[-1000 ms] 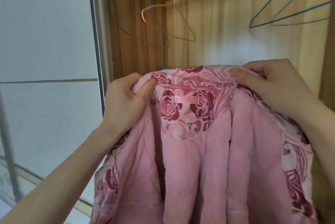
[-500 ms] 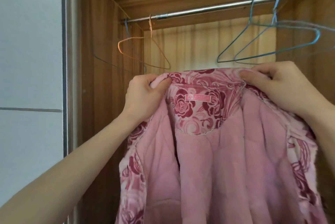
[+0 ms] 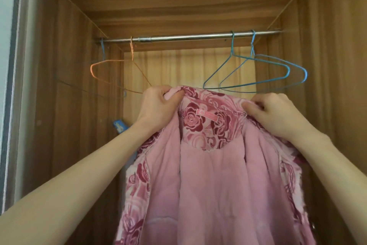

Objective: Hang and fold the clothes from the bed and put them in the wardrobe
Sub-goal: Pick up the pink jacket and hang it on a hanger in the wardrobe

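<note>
Head camera view is being filled by a pink fleece-lined robe with a red rose print [image 3: 210, 175], which is being held up by its collar in front of the open wooden wardrobe [image 3: 65, 105]. Compared with a second ago, the garment is being carried higher and closer in: the steel hanging rail [image 3: 188, 36], then only partly seen, is now being shown in full at 12 o'clock, and the window at 9 o'clock is no longer being seen. That is being read as the approach to hanging nearing its end, though no hanger is yet being put into the robe.

The left hand [image 3: 156, 105] is being kept curled around the left collar edge, thumb pressed over the fabric. The right hand [image 3: 278, 113] is being kept pinched on the right collar edge.

Inside the wardrobe, an orange wire hanger [image 3: 111, 70] is being carried bare by the rail at 10 o'clock, with a thin blue wire hanger [image 3: 102, 50] beside it, and two blue wire hangers [image 3: 258, 74] at 2 o'clock. No clothes are being seen hanging inside.
</note>
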A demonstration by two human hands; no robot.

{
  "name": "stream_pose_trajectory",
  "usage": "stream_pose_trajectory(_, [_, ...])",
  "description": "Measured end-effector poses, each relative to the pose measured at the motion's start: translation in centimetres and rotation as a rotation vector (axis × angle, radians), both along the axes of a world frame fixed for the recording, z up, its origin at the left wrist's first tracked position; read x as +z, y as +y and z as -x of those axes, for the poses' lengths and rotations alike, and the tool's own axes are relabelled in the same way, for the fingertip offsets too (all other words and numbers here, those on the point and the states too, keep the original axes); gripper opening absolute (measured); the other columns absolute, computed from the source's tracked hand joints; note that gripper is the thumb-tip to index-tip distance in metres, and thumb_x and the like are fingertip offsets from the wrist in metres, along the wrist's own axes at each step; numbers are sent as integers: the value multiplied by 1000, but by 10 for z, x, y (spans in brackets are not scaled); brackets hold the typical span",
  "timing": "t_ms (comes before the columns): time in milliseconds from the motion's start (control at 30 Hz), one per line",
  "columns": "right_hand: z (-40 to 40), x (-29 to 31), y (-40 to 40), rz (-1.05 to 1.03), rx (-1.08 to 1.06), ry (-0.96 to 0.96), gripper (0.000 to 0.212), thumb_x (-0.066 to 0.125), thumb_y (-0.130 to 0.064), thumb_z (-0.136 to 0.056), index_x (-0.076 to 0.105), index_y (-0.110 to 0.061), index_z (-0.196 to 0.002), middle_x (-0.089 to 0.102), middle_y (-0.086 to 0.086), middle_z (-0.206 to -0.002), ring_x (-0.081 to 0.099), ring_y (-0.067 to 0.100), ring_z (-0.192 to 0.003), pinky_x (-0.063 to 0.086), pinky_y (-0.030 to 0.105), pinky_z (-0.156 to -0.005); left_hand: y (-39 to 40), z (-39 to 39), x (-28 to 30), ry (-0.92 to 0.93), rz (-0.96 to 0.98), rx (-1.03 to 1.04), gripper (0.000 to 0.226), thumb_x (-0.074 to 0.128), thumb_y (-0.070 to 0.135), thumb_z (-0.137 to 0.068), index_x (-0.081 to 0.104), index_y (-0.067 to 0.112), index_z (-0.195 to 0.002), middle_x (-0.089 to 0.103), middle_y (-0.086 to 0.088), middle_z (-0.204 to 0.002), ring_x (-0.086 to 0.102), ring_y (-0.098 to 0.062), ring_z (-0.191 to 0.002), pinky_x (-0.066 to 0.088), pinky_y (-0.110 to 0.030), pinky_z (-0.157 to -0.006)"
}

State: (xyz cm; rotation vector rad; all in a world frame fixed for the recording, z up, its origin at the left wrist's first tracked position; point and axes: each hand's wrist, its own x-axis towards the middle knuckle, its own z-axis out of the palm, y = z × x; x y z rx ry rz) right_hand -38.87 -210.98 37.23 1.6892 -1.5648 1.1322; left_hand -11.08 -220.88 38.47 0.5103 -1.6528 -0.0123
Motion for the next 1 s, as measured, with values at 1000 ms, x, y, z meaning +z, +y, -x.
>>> stream_pose_trajectory(1000, [6,152,-85,4,-729,269,6,59,-16,-96,61,-12,-100,60,13,-95,64,38,-104,38,44,-100,-75,42,65,-233,116,238,41,66,56,-94,69,22,-72,70,-1,-74,64,-26,-76,39,-32,-58])
